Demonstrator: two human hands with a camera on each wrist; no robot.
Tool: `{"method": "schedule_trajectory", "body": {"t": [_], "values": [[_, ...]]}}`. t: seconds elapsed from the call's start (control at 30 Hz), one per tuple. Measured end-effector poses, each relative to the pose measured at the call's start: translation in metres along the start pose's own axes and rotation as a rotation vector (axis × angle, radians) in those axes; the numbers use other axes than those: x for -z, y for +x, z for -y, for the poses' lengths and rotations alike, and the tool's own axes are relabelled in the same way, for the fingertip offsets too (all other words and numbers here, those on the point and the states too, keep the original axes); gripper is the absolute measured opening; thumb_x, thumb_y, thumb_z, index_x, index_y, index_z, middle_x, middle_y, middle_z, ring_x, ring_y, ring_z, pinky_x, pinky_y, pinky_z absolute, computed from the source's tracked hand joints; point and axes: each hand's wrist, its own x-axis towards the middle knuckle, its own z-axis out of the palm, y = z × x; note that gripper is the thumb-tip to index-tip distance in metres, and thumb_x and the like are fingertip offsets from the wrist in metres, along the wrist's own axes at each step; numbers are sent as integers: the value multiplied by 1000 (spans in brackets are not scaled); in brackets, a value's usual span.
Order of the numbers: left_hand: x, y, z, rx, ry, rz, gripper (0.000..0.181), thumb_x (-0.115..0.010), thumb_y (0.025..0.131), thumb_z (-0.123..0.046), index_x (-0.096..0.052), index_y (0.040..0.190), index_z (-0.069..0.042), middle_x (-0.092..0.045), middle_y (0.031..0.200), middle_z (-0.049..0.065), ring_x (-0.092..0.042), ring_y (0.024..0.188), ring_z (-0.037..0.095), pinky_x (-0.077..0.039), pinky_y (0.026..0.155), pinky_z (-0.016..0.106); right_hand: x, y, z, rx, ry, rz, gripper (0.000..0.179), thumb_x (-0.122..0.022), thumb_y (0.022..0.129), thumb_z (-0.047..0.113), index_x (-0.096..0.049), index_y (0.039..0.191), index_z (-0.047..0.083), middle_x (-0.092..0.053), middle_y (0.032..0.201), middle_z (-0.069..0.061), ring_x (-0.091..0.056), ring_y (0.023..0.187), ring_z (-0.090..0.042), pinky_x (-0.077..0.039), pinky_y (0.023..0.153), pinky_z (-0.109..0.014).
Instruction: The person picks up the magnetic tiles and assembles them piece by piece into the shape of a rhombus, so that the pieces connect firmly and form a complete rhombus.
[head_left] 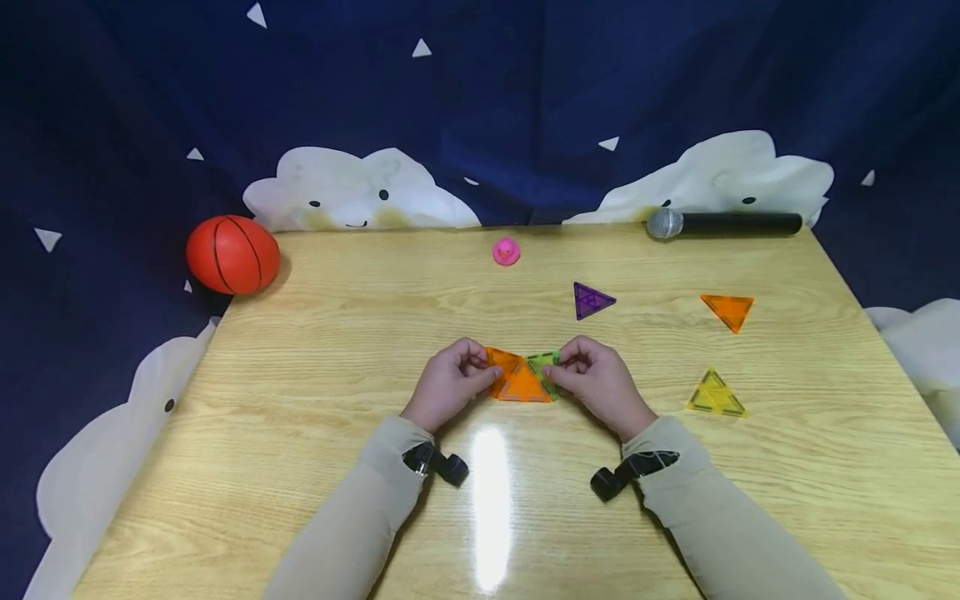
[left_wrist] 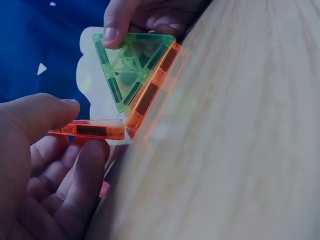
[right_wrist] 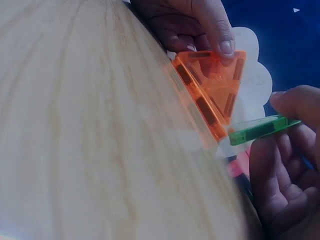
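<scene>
Between the two hands an orange triangular magnetic tile [head_left: 525,385] lies on the table. My left hand [head_left: 448,382] pinches a second orange triangular magnetic tile [left_wrist: 95,130] between thumb and fingers, tilted up from the tabletop at the left side of the middle tile. My right hand [head_left: 603,385] pinches a green triangular magnetic tile [left_wrist: 125,67], which also stands tilted, on the right side. Corners of both held tiles meet or nearly meet the middle tile; in the right wrist view the green tile's edge [right_wrist: 260,129] shows beside it.
To the right lie a yellow triangular tile [head_left: 717,394], another orange tile [head_left: 730,310] and a purple tile [head_left: 591,301]. A pink rubber duck [head_left: 506,251] and a black microphone [head_left: 738,223] sit along the far edge. A red ball [head_left: 233,255] rests at the far left corner.
</scene>
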Motion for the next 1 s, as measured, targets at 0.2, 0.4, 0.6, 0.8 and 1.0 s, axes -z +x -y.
{"method": "schedule_trajectory", "body": {"t": [0.2, 0.4, 0.6, 0.8, 1.0], "values": [[-4, 0, 1, -34, -51, -12, 19, -77, 88, -10, -68, 104, -7, -69, 98, 4, -65, 84, 15, -55, 75, 27, -2, -2, -2, 29, 52, -18, 27, -82, 85, 16, -64, 97, 1, -64, 80, -9, -55, 66, -15, -48, 58, -24], [-5, 0, 0, -67, -81, -10, 21, -77, 88, -9, -70, 108, -8, -71, 102, 4, -66, 86, 15, -55, 78, 28, -3, -2, -2, 74, 56, -14, 22, -81, 86, 12, -68, 99, 0, -67, 85, -12, -61, 70, -17, -52, 60, -25], [-6, 0, -1, -95, -85, -2, 22, -78, 88, -9, -71, 108, -8, -71, 99, 4, -66, 84, 15, -55, 77, 28, -3, -1, -3, 103, 65, -1, 22, -81, 85, 10, -68, 99, 0, -68, 87, -13, -61, 72, -17, -52, 62, -24], [-9, 0, -1, -131, -72, 19, 21, -79, 87, -9, -73, 107, -10, -71, 94, 3, -64, 81, 16, -54, 73, 27, -4, -2, -2, 105, 50, 3, 23, -83, 84, 12, -69, 99, 1, -67, 86, -13, -60, 73, -18, -51, 63, -23], [-11, -1, -2, -158, -63, 19, 21, -79, 87, -9, -74, 107, -10, -70, 94, 2, -62, 80, 16, -52, 72, 26, -4, -2, -2, 116, 28, 10, 22, -83, 83, 14, -72, 99, 5, -68, 87, -10, -61, 75, -20, -52, 64, -25]]}}
